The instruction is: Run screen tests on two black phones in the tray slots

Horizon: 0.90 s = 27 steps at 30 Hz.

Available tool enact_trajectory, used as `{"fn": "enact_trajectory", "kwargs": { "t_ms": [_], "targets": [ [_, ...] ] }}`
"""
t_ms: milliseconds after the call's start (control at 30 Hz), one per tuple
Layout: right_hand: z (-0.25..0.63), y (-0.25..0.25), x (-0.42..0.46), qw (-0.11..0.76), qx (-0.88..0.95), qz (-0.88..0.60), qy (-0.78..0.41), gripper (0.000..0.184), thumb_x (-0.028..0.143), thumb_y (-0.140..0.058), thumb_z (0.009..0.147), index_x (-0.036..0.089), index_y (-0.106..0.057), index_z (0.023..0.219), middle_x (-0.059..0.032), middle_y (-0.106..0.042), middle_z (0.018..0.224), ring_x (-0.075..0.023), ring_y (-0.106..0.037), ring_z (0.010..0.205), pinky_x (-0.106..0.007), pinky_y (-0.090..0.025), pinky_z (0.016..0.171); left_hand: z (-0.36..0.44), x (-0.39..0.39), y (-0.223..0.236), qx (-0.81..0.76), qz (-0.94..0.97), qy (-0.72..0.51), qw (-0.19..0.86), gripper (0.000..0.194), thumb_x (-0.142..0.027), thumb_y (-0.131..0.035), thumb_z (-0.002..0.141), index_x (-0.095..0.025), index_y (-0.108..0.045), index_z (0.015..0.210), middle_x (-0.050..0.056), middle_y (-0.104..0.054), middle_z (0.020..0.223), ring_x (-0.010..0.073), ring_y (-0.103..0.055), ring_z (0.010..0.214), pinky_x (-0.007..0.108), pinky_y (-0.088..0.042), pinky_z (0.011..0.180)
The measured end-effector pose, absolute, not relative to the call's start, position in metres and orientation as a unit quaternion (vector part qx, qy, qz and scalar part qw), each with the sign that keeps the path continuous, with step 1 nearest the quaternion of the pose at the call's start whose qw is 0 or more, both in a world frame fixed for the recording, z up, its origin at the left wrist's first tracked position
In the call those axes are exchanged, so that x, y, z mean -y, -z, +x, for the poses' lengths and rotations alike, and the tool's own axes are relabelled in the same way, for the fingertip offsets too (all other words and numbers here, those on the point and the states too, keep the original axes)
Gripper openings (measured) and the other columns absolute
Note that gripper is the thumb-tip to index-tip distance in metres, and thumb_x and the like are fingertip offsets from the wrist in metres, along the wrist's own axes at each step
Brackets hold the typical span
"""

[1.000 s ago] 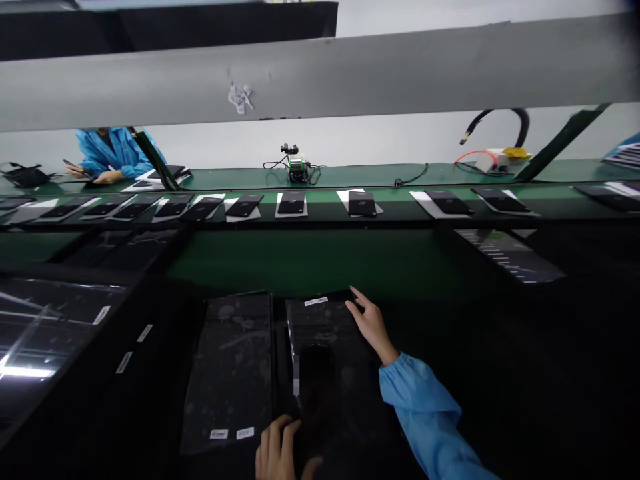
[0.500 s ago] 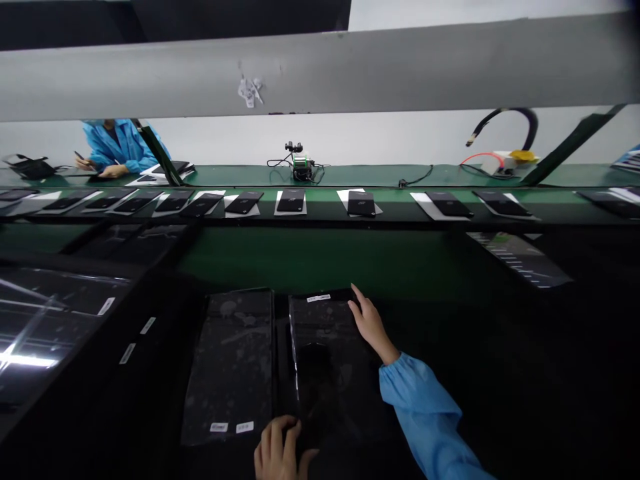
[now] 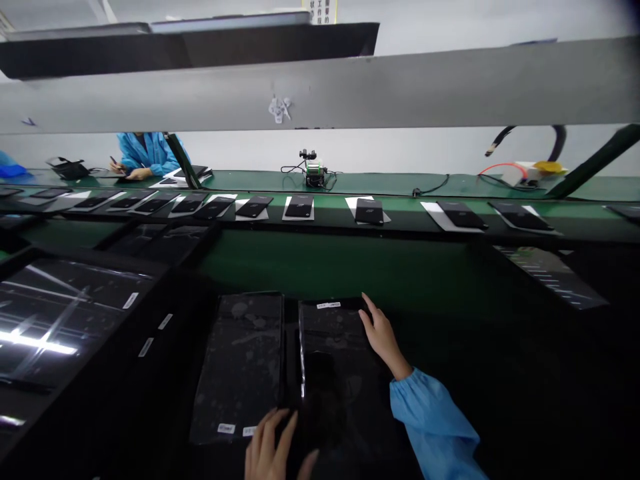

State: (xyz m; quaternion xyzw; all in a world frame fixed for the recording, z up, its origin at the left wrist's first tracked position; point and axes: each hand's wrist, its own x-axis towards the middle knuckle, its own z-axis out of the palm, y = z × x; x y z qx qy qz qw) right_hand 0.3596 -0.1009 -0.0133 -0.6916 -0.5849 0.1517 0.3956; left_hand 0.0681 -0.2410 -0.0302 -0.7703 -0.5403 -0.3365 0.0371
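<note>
Left hand: the left hand [image 3: 273,450] lies at the near edge with fingers spread, flat on the near end of the right-hand bag [image 3: 336,373].
Right hand: the right hand [image 3: 381,333], in a blue sleeve [image 3: 433,427], rests open with fingers loosely together on the far right edge of the same bag.
Bags: two dark glossy bags lie flat side by side on the black bench [image 3: 500,373]; the left-hand bag [image 3: 243,367] is just beside the other and no hand is on it.
In the bags: a dark flat thing shows inside the right-hand bag; what it is cannot be told.
Labels: two small white labels [image 3: 235,429] sit on the left-hand bag's near end, and one white label [image 3: 329,305] on the right-hand bag's far end.
Left stack: shiny sheets [image 3: 60,320] lie to the left.
Belt: the green belt [image 3: 320,267] beyond carries a row of black phones on white sheets [image 3: 299,207]; more than ten show.
Far side: a person in blue [image 3: 145,153] sits across the belt.
</note>
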Motion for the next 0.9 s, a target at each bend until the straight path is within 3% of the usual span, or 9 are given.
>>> {"fn": "enact_trajectory", "kwargs": {
  "t_ms": [200,367,467,533,700,800,900],
  "targets": [
    [0.358,0.012,0.102,0.391,0.582,-0.699,-0.143,0.05,0.041,-0.033,0.093,0.022,-0.04,0.139,-0.0103,-0.061,0.121,-0.0251,-0.059,0.109,-0.044,-0.047,0.093,0.044,0.131,-0.017,0.568,-0.748,0.334,0.08,0.041,-0.036,-0.057,0.083,-0.02,-0.054,0.12,0.011,-0.06,0.117,0.0291,-0.055,0.108,0.044,-0.047,0.093],
    [0.355,0.01,0.1,0.378,0.578,-0.712,-0.126,0.05,0.039,-0.032,0.092,0.019,-0.043,0.137,-0.0122,-0.063,0.118,-0.0264,-0.059,0.108,-0.044,-0.047,0.092,0.067,0.036,-0.029,0.57,-0.759,0.311,0.043,0.052,-0.039,-0.051,0.084,-0.012,-0.046,0.128,0.015,-0.054,0.13,0.0316,-0.04,0.129,0.051,-0.031,0.109],
    [0.354,0.009,0.1,0.372,0.579,-0.716,-0.117,0.05,0.037,-0.032,0.092,0.016,-0.044,0.136,-0.0132,-0.064,0.114,-0.0261,-0.06,0.106,-0.042,-0.048,0.092,0.076,0.005,-0.016,0.575,-0.762,0.297,0.014,0.036,-0.03,-0.053,0.08,-0.014,-0.058,0.112,0.013,-0.064,0.115,0.0318,-0.053,0.116,0.058,-0.028,0.108],
    [0.353,0.007,0.1,0.371,0.579,-0.717,-0.112,0.05,0.036,-0.032,0.092,0.016,-0.045,0.135,-0.0132,-0.065,0.112,-0.0257,-0.061,0.104,-0.042,-0.048,0.092,0.077,-0.005,-0.005,0.572,-0.767,0.292,-0.001,0.027,-0.026,-0.055,0.079,-0.015,-0.062,0.102,0.011,-0.066,0.106,0.0285,-0.058,0.106,0.057,-0.032,0.105],
    [0.351,0.005,0.1,0.376,0.575,-0.718,-0.115,0.049,0.037,-0.031,0.092,0.018,-0.046,0.134,-0.0122,-0.064,0.113,-0.0253,-0.06,0.105,-0.043,-0.046,0.093,0.071,-0.014,0.012,0.535,-0.795,0.283,-0.028,0.028,-0.032,-0.051,0.086,-0.013,-0.059,0.105,0.011,-0.064,0.106,0.0244,-0.056,0.107,0.051,-0.038,0.102],
    [0.351,0.003,0.102,0.379,0.572,-0.717,-0.125,0.051,0.041,-0.033,0.092,0.017,-0.046,0.135,-0.0129,-0.064,0.114,-0.0257,-0.059,0.107,-0.042,-0.046,0.094,0.063,-0.012,0.016,0.516,-0.808,0.279,-0.053,0.037,-0.043,-0.047,0.086,-0.015,-0.058,0.108,0.012,-0.063,0.109,0.0255,-0.056,0.109,0.048,-0.038,0.104],
    [0.352,0.002,0.103,0.386,0.569,-0.713,-0.138,0.055,0.046,-0.036,0.091,0.015,-0.045,0.135,-0.0146,-0.063,0.116,-0.0269,-0.058,0.111,-0.042,-0.045,0.096,0.04,0.004,0.016,0.514,-0.804,0.293,-0.066,0.056,-0.055,-0.045,0.084,-0.016,-0.049,0.123,0.012,-0.054,0.127,0.0257,-0.047,0.123,0.043,-0.036,0.108]
  ]
}}
